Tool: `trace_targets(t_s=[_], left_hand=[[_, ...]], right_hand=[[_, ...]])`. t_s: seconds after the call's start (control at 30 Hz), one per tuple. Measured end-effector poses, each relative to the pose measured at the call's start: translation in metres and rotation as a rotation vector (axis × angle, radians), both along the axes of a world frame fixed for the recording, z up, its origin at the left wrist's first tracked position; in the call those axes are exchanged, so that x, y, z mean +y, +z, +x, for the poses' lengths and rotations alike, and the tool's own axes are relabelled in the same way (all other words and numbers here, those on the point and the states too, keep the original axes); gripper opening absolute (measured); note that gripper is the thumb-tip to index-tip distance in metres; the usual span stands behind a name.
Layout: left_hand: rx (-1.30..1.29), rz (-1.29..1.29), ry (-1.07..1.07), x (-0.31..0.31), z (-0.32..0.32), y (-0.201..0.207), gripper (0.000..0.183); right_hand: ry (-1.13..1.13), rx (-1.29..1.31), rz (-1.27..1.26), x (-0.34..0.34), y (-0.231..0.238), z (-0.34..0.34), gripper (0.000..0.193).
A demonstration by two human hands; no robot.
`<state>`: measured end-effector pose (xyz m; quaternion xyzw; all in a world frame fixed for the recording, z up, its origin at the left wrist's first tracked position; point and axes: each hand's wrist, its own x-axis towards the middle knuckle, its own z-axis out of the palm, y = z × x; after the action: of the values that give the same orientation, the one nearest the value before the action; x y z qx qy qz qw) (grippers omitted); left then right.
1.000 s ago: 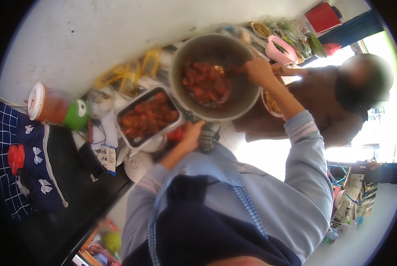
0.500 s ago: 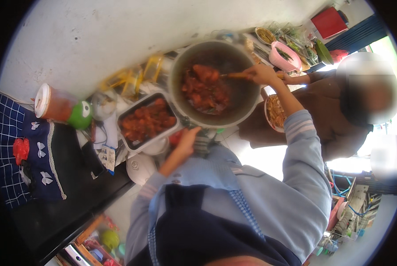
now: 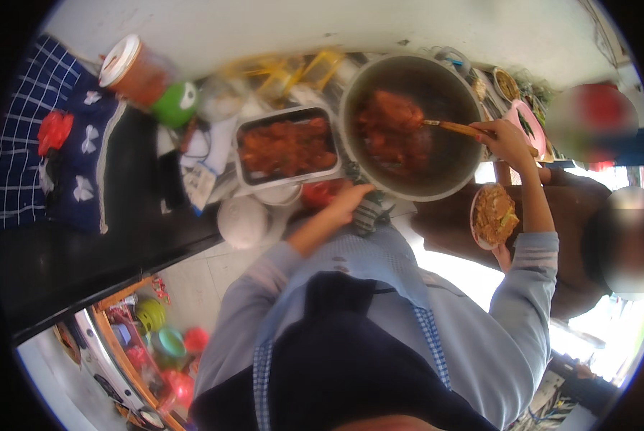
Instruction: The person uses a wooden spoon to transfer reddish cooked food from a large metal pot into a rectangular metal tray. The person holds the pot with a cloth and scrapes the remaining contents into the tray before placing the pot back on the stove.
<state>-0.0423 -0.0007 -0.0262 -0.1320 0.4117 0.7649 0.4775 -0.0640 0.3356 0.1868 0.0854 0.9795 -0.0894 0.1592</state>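
Note:
A large metal pot (image 3: 448, 188) stands in front of me with red-sauced food (image 3: 394, 140) inside. My right hand (image 3: 510, 147) is closed round the wooden handle of a cooking spatula (image 3: 453, 128); its head is buried under a heap of the food. Beside the pot's near left rim, my left hand (image 3: 345, 204) has its fingers bent against a grey striped cloth (image 3: 366, 217); the fingertips are partly hidden. Left of the pot, a rectangular tray (image 3: 244, 175) holds more of the same red food.
A co-worker in brown (image 3: 552, 215) stands at the right, holding a plate of food (image 3: 496, 215). A white round-topped container (image 3: 243, 223) sits below the tray. A lidded tub (image 3: 136, 72) and a green container (image 3: 175, 105) stand left; a pink basin (image 3: 527, 129) is at the far right.
The view has turned, so the pot and tray appear farther right. My right hand still holds the spatula in the pot. The co-worker's plate now shows more fully.

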Motion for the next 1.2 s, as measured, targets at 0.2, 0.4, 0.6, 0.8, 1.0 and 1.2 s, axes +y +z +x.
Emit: trace_targets(t_s=[0.2, 0.4, 0.6, 0.8, 1.0, 1.2], left_hand=[[0.0, -0.019, 0.005, -0.005, 0.0, 0.018, 0.037], [-0.003, 0.032, 0.0, -0.003, 0.001, 0.002, 0.037], [0.059, 0.042, 0.013, -0.003, 0.0, 0.0, 0.039], [0.034, 0.004, -0.034, -0.007, -0.004, -0.003, 0.04], [0.029, 0.034, -0.067, -0.012, -0.009, 0.004, 0.044], [0.047, -0.017, -0.066, -0.018, -0.012, 0.018, 0.053]], right_hand=[[0.24, 0.161, -0.037, -0.057, 0.012, -0.012, 0.032], [0.359, 0.126, -0.001, -0.121, 0.005, -0.035, 0.031], [0.469, 0.178, 0.149, -0.197, -0.012, -0.061, 0.023], [0.522, 0.075, 0.316, -0.236, -0.003, -0.069, 0.024], [0.395, 0.158, 0.303, -0.237, 0.011, -0.068, 0.01], [0.403, 0.177, 0.444, -0.234, 0.014, -0.069, 0.015]])
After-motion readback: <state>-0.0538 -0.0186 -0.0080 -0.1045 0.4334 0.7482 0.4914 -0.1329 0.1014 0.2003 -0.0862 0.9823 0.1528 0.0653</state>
